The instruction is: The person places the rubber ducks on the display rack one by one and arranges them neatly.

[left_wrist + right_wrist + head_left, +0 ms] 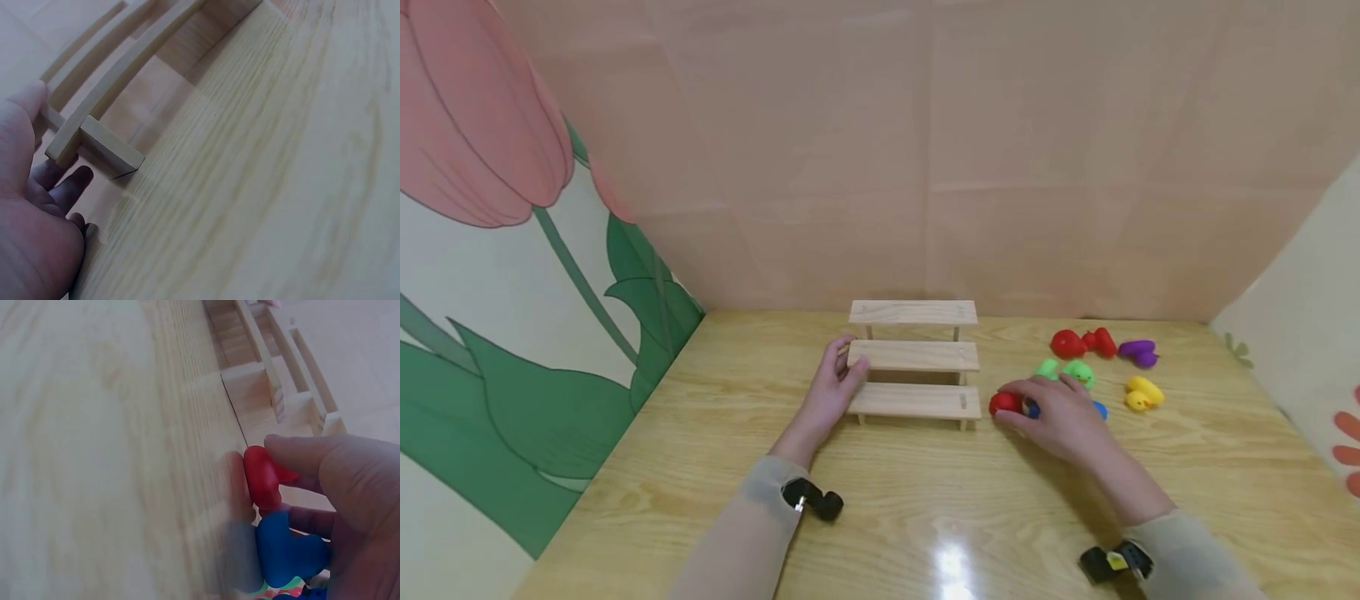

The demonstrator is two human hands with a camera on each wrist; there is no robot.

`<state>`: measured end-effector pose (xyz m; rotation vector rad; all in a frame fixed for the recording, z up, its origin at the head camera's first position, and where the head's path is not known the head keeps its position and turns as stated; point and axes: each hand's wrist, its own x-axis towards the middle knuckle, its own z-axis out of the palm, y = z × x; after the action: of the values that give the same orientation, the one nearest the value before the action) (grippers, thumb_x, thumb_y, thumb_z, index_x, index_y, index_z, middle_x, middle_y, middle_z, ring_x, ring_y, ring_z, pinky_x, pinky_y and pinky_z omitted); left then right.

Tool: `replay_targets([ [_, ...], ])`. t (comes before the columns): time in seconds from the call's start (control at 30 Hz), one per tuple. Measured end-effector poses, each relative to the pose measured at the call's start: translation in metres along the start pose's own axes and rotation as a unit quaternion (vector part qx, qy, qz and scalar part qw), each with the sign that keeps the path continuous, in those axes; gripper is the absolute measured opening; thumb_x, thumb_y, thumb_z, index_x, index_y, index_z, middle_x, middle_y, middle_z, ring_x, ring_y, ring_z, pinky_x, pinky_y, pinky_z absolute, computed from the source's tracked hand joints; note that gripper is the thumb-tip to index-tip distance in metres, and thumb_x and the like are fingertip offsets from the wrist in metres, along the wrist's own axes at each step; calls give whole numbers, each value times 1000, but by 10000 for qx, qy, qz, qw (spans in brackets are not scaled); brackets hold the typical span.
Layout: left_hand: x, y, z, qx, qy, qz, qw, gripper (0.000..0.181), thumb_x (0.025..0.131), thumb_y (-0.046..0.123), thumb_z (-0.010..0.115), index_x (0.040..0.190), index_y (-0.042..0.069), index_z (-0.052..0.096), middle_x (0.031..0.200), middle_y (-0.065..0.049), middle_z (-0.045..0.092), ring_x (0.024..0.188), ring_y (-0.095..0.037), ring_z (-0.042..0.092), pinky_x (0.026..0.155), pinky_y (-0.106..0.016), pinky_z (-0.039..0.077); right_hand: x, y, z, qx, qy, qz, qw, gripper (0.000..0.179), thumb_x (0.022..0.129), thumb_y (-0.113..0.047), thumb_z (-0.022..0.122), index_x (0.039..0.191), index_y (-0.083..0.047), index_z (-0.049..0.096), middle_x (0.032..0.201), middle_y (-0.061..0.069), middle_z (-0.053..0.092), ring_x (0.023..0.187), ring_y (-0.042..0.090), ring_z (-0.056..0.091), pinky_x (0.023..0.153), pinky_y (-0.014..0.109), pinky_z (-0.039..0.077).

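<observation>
On a woodgrain table (647, 467) before a pinkish backdrop (925, 150), grips a wooden stand (917, 355) with left hand (835, 383) and red toy (1004, 403) with right hand (1062, 414).

An indoor corner resembling a play area: bright plastic toys (1078, 373) on a wood-grain surface (880, 517), a creased pinkish backdrop (925, 167), large tulips (490, 108) pictured alongside.

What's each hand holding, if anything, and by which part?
Left hand: wooden stand, by its middle shelf, left end. Right hand: red toy; exact spot unclear.
</observation>
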<state>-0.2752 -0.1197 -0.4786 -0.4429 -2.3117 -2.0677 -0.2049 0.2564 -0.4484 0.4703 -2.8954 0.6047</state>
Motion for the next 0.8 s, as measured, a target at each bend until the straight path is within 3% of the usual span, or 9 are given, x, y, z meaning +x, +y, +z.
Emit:
replay_targets([
  [0.27,3,-2,1,-19,18,38,10000,62,114,34,66,164,9,39,158,-21,58,144,-36,58,121,-57,45,2,0,-1,33,-14,133,9999,58,99,-51,83,137,-9,75,134,17,76,131,46,65,126,74,19],
  [0.53,2,1,0,82,17,-45,10000,64,115,37,64,166,9,37,159,-21,57,146,-36,56,122,-56,44,6,-3,0,21,39,332,9994,50,99,-51,83,128,-10,78,121,12,79,122,46,68,124,74,21],
  [0.73,1,1,1,49,-3,-6,10000,62,116,34,63,165,9,36,158,-23,57,144,-37,58,120,-56,46,7,-3,0,205,4,513,9985,57,98,-46,84,134,-3,73,123,16,78,121,45,69,126,74,18],
  [0.8,2,0,1,13,-17,-6,10000,62,115,33,63,166,9,36,158,-24,57,143,-38,58,120,-56,46,5,-3,-1,345,11,690,9970,61,97,-47,85,137,-2,71,120,16,78,122,47,66,125,73,23],
])
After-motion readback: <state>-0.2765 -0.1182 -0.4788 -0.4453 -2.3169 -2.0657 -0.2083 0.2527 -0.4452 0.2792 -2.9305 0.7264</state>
